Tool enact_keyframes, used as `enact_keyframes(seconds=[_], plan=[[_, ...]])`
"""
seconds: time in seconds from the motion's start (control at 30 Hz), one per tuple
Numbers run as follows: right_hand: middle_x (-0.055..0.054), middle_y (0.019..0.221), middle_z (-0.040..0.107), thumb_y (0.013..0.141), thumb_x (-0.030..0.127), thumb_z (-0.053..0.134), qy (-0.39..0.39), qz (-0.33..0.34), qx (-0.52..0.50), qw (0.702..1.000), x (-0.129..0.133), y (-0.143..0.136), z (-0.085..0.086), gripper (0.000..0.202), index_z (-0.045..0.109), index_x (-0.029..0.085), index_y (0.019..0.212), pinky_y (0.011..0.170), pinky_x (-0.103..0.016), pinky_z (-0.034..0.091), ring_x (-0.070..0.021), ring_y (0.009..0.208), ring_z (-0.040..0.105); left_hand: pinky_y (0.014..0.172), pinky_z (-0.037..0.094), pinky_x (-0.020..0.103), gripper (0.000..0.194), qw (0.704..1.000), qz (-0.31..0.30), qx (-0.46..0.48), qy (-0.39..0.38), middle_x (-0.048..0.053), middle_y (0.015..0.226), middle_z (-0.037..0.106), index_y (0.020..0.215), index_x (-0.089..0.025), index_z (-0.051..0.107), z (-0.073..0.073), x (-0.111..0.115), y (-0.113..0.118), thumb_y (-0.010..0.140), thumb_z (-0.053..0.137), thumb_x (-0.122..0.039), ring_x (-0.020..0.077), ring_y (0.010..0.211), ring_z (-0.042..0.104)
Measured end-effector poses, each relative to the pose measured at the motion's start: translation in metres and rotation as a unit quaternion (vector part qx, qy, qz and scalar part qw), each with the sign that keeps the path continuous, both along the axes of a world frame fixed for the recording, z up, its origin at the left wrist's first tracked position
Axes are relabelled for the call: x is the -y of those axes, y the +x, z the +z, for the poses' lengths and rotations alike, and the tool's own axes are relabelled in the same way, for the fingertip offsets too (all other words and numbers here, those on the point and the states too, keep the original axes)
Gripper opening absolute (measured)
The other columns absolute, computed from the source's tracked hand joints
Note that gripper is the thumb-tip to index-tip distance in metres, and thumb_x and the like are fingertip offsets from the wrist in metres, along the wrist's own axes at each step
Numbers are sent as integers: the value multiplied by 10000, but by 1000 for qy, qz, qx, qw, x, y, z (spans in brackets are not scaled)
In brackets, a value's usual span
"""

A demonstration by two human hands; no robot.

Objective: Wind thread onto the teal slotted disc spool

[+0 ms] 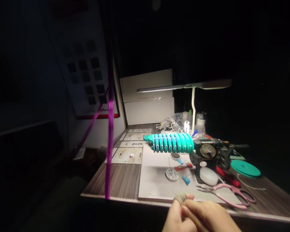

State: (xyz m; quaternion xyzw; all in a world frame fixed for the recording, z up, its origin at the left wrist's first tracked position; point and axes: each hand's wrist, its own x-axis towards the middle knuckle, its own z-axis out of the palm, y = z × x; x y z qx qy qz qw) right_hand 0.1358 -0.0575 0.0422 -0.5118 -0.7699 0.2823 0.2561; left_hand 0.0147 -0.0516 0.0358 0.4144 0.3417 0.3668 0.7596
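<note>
At the table's front edge, my left hand (pixel 175 219) and my right hand (pixel 210 216) are pressed together, fingers closed. A beige wrap (pixel 181 198) circles a finger of my left hand, and my right fingers lie against that hand just below it. Whatever the fingers pinch, if anything, is hidden. Pink-handled scissors (pixel 228 193) lie beside my right hand. Beyond my hands stands a dark geared winder (pixel 207 151), bearing a turquoise ribbed cylinder (pixel 172 143) with purple strands in its grooves. Near its base are a speckled white disc (pixel 171 174) and a blue tassel (pixel 186 180).
Purple thread bundles (pixel 110 129) hang down at the left. A lamp (pixel 193 106) rises behind the winder, near plastic bags and a jar (pixel 201 120). A turquoise disc (pixel 246 168) lies right. The white board (pixel 152 185) covers part of the wooden table (pixel 118 180).
</note>
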Motion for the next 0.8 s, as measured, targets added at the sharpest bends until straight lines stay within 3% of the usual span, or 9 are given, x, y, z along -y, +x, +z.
enact_keyframes(seconds=[0.1, 0.17, 0.27, 0.43, 0.6, 0.7, 0.8], plan=[[8, 574, 509, 786, 515, 345, -1, -53, -74, 996, 4, 12, 4, 369, 560, 227, 873, 511, -192, 316, -95, 524, 439, 422, 197, 185, 502, 998, 15, 43, -33, -80, 481, 469, 963, -148, 415, 2, -5, 10, 477, 537, -127, 26, 364, 304], [30, 531, 457, 731, 521, 446, -19, -105, -170, 980, 7, 19, 7, 428, 521, 222, 1029, 497, -186, 338, -91, 500, 414, 393, 119, 199, 517, 998, 34, 51, -20, -97, 431, 429, 954, -148, 413, -1, -7, 11, 441, 483, -127, 22, 332, 218], [33, 521, 432, 663, 538, 529, -74, -133, -247, 957, 9, 21, 4, 463, 561, 181, 956, 483, -184, 355, -86, 496, 401, 390, 102, 214, 514, 997, 51, 50, -8, -91, 432, 446, 933, -154, 414, -7, -9, 11, 422, 455, -119, 28, 322, 214], [-48, 780, 573, 660, 548, 532, -112, -102, -274, 950, 8, 9, -10, 431, 573, 164, 851, 632, -230, 423, -152, 708, 512, 427, 143, 213, 503, 995, 52, 78, -24, -88, 495, 503, 915, -161, 397, -6, -3, 11, 418, 435, -94, 13, 332, 238], [-34, 729, 581, 695, 488, 536, -107, -85, -326, 935, 7, 0, -7, 335, 570, 161, 762, 733, -250, 421, -168, 772, 527, 450, 149, 214, 483, 998, 24, 63, -22, -54, 579, 543, 931, -154, 401, 1, 2, 9, 453, 429, -88, 16, 382, 309], [-19, 725, 581, 745, 452, 498, -82, -57, -319, 942, 7, 1, -4, 306, 560, 157, 694, 844, -240, 367, -142, 791, 519, 458, 169, 212, 422, 997, 14, 74, -6, -40, 602, 547, 888, -155, 415, -2, 0, 7, 476, 483, -94, 11, 383, 290], [-7, 711, 567, 767, 459, 465, -52, -67, -255, 963, 5, 8, 1, 316, 555, 162, 704, 719, -211, 387, -120, 716, 508, 481, 213, 207, 345, 998, 22, 51, 22, -71, 524, 446, 837, -150, 435, -6, -5, 4, 545, 608, -212, 28, 415, 294]])
